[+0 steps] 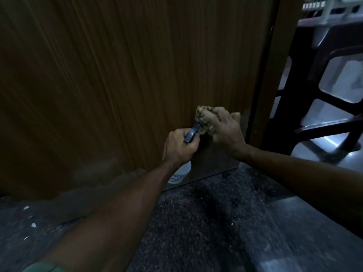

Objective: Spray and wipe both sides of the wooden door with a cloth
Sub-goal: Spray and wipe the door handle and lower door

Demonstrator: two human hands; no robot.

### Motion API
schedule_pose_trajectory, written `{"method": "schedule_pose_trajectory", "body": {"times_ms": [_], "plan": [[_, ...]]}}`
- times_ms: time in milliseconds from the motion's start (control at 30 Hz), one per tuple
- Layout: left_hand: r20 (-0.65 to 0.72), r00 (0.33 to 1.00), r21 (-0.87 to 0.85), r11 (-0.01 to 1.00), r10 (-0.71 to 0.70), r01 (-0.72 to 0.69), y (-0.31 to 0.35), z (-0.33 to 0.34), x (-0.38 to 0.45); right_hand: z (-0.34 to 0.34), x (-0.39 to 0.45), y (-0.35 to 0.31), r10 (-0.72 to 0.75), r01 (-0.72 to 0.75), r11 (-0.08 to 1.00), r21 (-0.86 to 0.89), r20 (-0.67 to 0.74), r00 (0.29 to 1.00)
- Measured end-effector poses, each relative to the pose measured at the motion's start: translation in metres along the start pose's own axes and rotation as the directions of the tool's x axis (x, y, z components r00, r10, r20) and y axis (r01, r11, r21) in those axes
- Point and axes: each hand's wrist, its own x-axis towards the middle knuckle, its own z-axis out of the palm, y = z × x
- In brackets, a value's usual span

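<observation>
A dark brown wooden door [117, 75] with vertical grain fills most of the view. My left hand [179, 147] grips the neck of a spray bottle [181, 174]; its blue trigger head [192, 133] points up at the door and its pale body hangs below my wrist. My right hand [225, 128] holds a crumpled beige cloth [205, 119] against the door's lower right part, close to its edge. The cloth sits right beside the spray head.
The door's frame [275, 65] stands at the right. Beyond it is a black chair or stool frame [334, 107] on a shiny pale floor. Underfoot lies dark speckled stone flooring [206, 222], with light debris chips [33, 224] at the lower left.
</observation>
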Motion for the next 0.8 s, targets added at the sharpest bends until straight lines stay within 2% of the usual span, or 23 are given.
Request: {"method": "schedule_pose_trajectory", "body": {"times_ms": [33,100,167,200,233,267,333,367,400,467,500,567,600,633,667,733,767,800], "plan": [[-0.002,1.0,-0.008,1.0,-0.009,0.009,0.0,0.002,0.002,0.002,-0.004,0.003,-0.055,0.055,0.998,-0.019,-0.001,0.999],[-0.007,1.0,-0.017,1.0,-0.017,0.016,0.0,0.006,0.003,0.013,-0.025,0.017,-0.262,0.27,0.961,-0.063,0.107,0.959],[0.011,1.0,-0.012,1.0,-0.002,0.002,0.002,0.01,0.004,0.022,-0.053,0.036,-0.41,0.451,0.885,-0.114,0.268,0.872],[0.025,1.0,-0.006,1.0,0.007,-0.007,0.003,0.012,0.005,0.02,-0.057,0.043,-0.436,0.507,0.849,-0.148,0.345,0.831],[0.044,0.999,0.001,1.0,0.014,-0.014,0.004,0.015,0.005,0.019,-0.055,0.048,-0.444,0.526,0.835,-0.164,0.364,0.819],[0.062,0.998,0.008,1.0,0.022,-0.023,0.006,0.018,0.006,0.013,-0.048,0.048,-0.402,0.465,0.871,-0.157,0.317,0.859],[0.079,0.996,0.045,0.998,0.043,-0.046,0.009,0.023,0.007,-0.003,-0.023,0.048,-0.164,0.173,0.98,-0.1,0.096,0.982],[0.08,0.996,0.064,0.996,0.05,-0.055,0.011,0.025,0.009,-0.008,-0.011,0.049,-0.074,0.074,0.994,-0.08,-0.003,0.997],[0.082,0.995,0.073,0.995,0.056,-0.062,0.012,0.028,0.011,-0.009,-0.006,0.049,-0.047,0.042,0.996,-0.082,-0.053,0.997],[0.087,0.995,0.06,0.997,0.048,-0.053,0.013,0.036,0.014,-0.001,-0.019,0.056,-0.167,0.165,0.982,-0.092,-0.011,0.986],[0.084,0.995,0.054,0.997,0.044,-0.048,0.014,0.039,0.015,0.007,-0.033,0.062,-0.262,0.267,0.959,-0.094,0.062,0.963],[0.092,0.994,0.054,0.997,0.051,-0.056,0.018,0.046,0.017,0.02,-0.062,0.078,-0.406,0.45,0.887,-0.106,0.287,0.868],[0.102,0.993,0.055,0.997,0.055,-0.061,0.019,0.048,0.018,0.02,-0.068,0.082,-0.412,0.487,0.865,-0.122,0.383,0.827],[0.112,0.992,0.051,0.997,0.057,-0.063,0.021,0.051,0.019,0.018,-0.068,0.085,-0.409,0.492,0.858,-0.147,0.384,0.828],[0.123,0.991,0.044,0.997,0.056,-0.061,0.023,0.054,0.019,0.014,-0.063,0.085,-0.361,0.424,0.893,-0.15,0.326,0.874],[0.131,0.99,0.036,0.997,0.059,-0.065,0.025,0.06,0.018,0.0,-0.045,0.085,-0.077,0.09,0.989,-0.115,0.109,0.991],[0.121,0.991,0.041,0.997,0.06,-0.065,0.025,0.063,0.019,-0.005,-0.036,0.087,0.058,-0.056,0.994,-0.093,0.015,0.998],[0.117,0.992,0.044,0.997,0.056,-0.062,0.025,0.066,0.02,-0.006,-0.035,0.09,0.117,-0.119,0.989,-0.085,-0.03,0.993]]}}
